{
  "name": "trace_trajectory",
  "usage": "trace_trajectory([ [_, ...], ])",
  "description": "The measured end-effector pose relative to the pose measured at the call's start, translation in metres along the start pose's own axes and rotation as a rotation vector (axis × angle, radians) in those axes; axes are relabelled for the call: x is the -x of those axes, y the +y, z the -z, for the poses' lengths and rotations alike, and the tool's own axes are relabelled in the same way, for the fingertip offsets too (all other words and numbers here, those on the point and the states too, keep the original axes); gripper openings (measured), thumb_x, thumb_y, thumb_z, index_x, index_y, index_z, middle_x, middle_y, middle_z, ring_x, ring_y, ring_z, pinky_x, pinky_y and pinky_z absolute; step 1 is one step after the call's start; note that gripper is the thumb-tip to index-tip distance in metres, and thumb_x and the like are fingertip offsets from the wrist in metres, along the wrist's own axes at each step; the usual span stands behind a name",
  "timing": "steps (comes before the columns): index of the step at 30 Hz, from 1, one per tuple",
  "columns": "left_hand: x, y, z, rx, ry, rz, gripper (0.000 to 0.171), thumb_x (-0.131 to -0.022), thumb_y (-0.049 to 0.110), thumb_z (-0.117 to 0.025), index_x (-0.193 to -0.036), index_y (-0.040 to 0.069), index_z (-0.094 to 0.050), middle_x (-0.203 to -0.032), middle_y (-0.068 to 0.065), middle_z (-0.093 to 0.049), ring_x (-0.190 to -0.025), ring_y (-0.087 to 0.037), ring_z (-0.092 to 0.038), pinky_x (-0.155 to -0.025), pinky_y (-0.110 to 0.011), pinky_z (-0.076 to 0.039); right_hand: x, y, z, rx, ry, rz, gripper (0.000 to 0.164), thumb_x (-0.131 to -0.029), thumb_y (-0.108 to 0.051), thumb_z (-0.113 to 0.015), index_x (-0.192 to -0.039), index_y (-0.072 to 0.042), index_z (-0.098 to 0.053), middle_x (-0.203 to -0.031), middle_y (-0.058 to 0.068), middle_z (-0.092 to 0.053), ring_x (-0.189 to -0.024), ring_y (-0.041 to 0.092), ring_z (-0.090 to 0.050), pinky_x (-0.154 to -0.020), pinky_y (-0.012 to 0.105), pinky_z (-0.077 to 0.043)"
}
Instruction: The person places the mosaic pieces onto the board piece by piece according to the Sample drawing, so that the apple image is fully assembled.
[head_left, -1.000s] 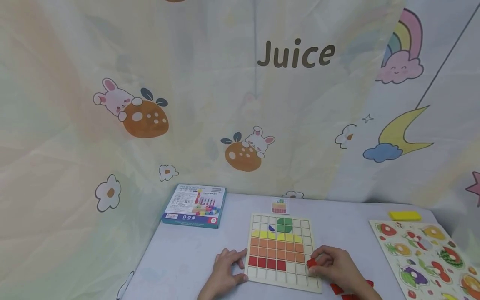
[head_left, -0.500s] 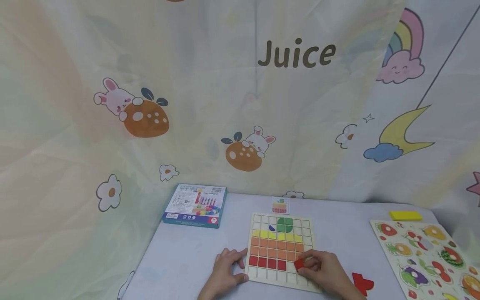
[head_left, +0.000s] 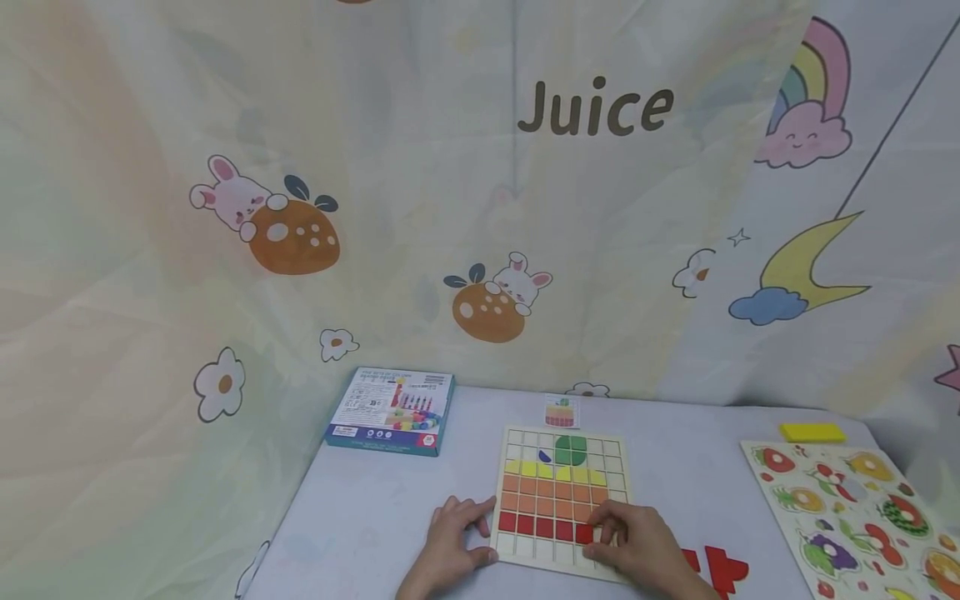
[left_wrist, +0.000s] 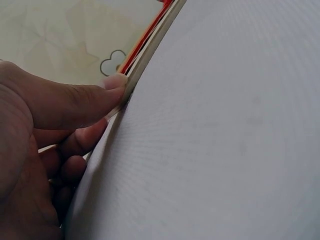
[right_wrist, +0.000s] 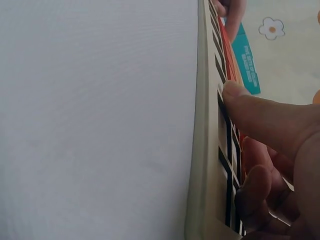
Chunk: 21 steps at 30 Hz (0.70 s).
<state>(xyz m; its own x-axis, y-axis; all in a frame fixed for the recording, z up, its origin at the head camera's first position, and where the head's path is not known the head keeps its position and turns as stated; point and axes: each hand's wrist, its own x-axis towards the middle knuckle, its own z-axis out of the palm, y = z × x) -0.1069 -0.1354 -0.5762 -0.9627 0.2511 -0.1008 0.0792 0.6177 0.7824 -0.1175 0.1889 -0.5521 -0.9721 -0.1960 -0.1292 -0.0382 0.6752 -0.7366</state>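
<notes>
A cream grid board [head_left: 536,554] lies on the table, filled with yellow, orange and red tiles in rows, with a green shape [head_left: 570,451] and a small blue piece [head_left: 545,457] above. My right hand [head_left: 637,537] is over its lower right part, thumb and index finger at a red square tile [head_left: 584,533] at the right end of the red row. My left hand [head_left: 450,542] rests at the board's left side, thumb and index fingertips touching the edge. In the left wrist view the left thumb [left_wrist: 85,102] lies against that edge.
Loose red pieces [head_left: 723,571] lie right of the board, partly behind the right hand. A small picture card [head_left: 562,411] stands behind it. A puzzle box [head_left: 390,412] is at back left; a fruit board [head_left: 832,508] and a yellow block [head_left: 812,432] are at right.
My right hand has moved left from the board's right edge with the red tile, which now sits at the end of the red row. The left hand has stayed still.
</notes>
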Motion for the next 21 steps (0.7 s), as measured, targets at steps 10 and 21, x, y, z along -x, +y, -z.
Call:
trace_trajectory([
  [10,0.0014,0.0035,0.0009,-0.001,-0.007,0.021,0.071,-0.079,0.012,-0.089,-0.146,0.013,-0.065,-0.087,0.017,-0.059,-0.093,-0.003,-0.040,-0.085,-0.035,-0.027,0.0001,0.0016,-0.0005,0.021,0.002,0.021,0.024,-0.081,-0.029,-0.091,-0.100,-0.022,-0.078,-0.069,-0.010,-0.060,-0.057,0.007,-0.050,-0.053,0.021,-0.041],
  [21,0.0000,0.0017,0.0015,0.009,-0.003,0.010,0.071,-0.079,0.014,-0.090,-0.146,0.015,-0.065,-0.088,0.017,-0.060,-0.095,-0.003,-0.041,-0.086,-0.034,-0.027,0.0024,0.0031,0.0076,-0.004,0.012,0.011,0.025,-0.081,-0.029,-0.092,-0.101,-0.022,-0.080,-0.072,-0.009,-0.062,-0.060,0.008,-0.052,-0.055,0.021,-0.044],
])
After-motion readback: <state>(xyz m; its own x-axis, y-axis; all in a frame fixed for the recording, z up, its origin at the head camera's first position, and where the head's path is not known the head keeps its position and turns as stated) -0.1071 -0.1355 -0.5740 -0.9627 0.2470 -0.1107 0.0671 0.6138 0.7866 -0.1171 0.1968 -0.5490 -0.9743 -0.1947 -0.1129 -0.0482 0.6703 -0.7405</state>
